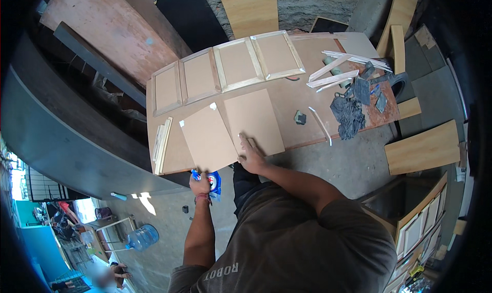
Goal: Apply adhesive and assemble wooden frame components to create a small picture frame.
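Note:
My left hand (201, 182) is closed on a blue plastic packet (214, 184), just off the table's near edge. It is beside the lower edge of a flat brown board (207, 139), which has white patches at its two far corners. My right hand (250, 158) lies with its fingers stretched out at the near part of a second brown board (253, 116). The two boards lie next to each other on the brown table (294, 113), slightly askew. Behind them stand several framed panels (238, 64) in a row, laid flat with pale wood borders.
Wood strips (163, 145) lie at the table's left end. To the right are a small dark block (300, 117), a thin white strip (321, 126), pale strips (335, 80) and a crumpled dark cloth (348, 114). A water jug (142, 237) is on the floor; another person (119, 273) is at lower left.

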A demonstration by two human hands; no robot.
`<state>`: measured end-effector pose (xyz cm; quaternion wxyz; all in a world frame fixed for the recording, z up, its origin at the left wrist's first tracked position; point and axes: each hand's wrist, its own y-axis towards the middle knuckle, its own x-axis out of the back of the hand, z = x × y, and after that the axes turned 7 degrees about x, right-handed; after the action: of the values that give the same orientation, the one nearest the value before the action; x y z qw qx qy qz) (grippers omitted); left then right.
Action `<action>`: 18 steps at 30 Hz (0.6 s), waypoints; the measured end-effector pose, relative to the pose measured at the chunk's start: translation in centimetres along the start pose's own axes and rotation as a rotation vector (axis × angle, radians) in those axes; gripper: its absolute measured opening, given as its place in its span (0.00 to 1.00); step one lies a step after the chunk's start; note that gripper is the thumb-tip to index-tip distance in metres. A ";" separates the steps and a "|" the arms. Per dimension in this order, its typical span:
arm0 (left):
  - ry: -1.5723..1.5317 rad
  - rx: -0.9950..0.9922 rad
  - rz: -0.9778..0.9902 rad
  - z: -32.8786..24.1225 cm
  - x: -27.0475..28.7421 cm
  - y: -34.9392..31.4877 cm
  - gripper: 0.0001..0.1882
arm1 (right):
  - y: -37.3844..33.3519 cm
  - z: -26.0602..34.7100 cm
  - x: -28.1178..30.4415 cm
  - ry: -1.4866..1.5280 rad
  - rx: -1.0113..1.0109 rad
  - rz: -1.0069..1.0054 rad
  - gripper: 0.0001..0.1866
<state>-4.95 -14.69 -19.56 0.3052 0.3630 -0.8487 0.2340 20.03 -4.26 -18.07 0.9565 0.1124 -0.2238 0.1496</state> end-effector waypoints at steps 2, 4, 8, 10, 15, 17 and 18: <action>-0.031 0.020 0.008 0.1 0.3 0.7 0.25 | -0.4 1.2 3.3 -0.228 0.099 -0.096 0.47; -0.071 0.020 0.005 0.1 0.2 0.6 0.24 | -1.3 -0.7 5.7 -0.357 0.184 -0.302 0.48; -0.095 0.024 -0.006 0.6 0.4 0.0 0.24 | -3.1 -2.8 9.4 -0.479 0.041 -0.367 0.51; -0.100 0.050 0.005 1.0 0.4 -0.4 0.24 | -4.2 -3.6 9.3 -0.390 -0.208 -0.331 0.53; -0.009 0.079 -0.039 1.8 -0.3 -0.8 0.25 | -4.7 -5.0 8.6 -0.271 -0.273 -0.358 0.56; -0.008 0.064 -0.058 1.2 -0.4 -1.5 0.26 | -4.4 -4.8 8.9 -0.220 -0.269 -0.374 0.57; -0.011 0.019 -0.074 1.0 -0.3 -1.9 0.26 | -4.4 -4.7 9.0 -0.131 -0.320 -0.386 0.57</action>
<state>-3.67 -16.34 -20.13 0.3056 0.3984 -0.8340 0.2286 31.04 -4.94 -18.68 0.9565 0.0098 -0.2803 -0.0806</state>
